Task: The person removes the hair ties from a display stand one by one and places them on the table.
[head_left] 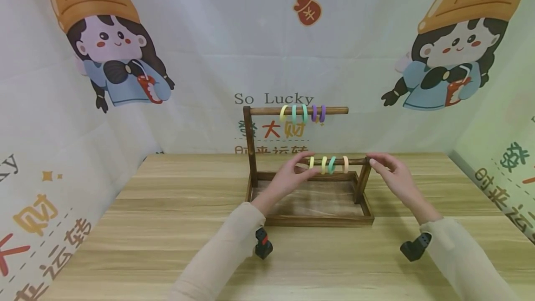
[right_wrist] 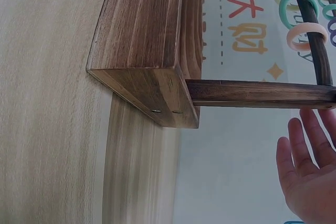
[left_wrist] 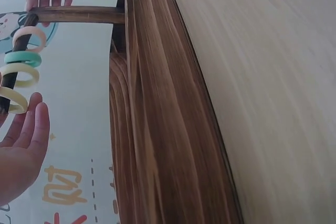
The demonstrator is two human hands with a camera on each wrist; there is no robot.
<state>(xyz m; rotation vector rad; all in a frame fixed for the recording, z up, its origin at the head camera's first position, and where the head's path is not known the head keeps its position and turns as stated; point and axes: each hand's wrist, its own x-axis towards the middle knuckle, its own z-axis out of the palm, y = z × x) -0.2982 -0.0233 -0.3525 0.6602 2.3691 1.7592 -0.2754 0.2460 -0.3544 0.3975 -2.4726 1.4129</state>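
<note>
A dark wooden rack (head_left: 317,221) has an upper bar (head_left: 267,111) and a lower bar (head_left: 357,161) above its tray base. At the free left end of the lower bar, my left hand (head_left: 288,174) pinches a pale yellow ring (head_left: 311,162) between thumb and fingers. Beside it on this bar hang another yellow ring (head_left: 323,165), a green ring (head_left: 332,165) and a peach ring (head_left: 345,164). My right hand (head_left: 394,175) holds the top of the rack's short right post (head_left: 362,182) by thumb and fingertips; the right wrist view shows these fingers (right_wrist: 296,148) fairly straight.
On the upper bar hang a yellow ring (head_left: 283,114), two green rings (head_left: 294,114) and two purple rings (head_left: 314,113). The rack stands on a light wooden table (head_left: 175,231), with a printed cloth (head_left: 200,59) behind and at the sides.
</note>
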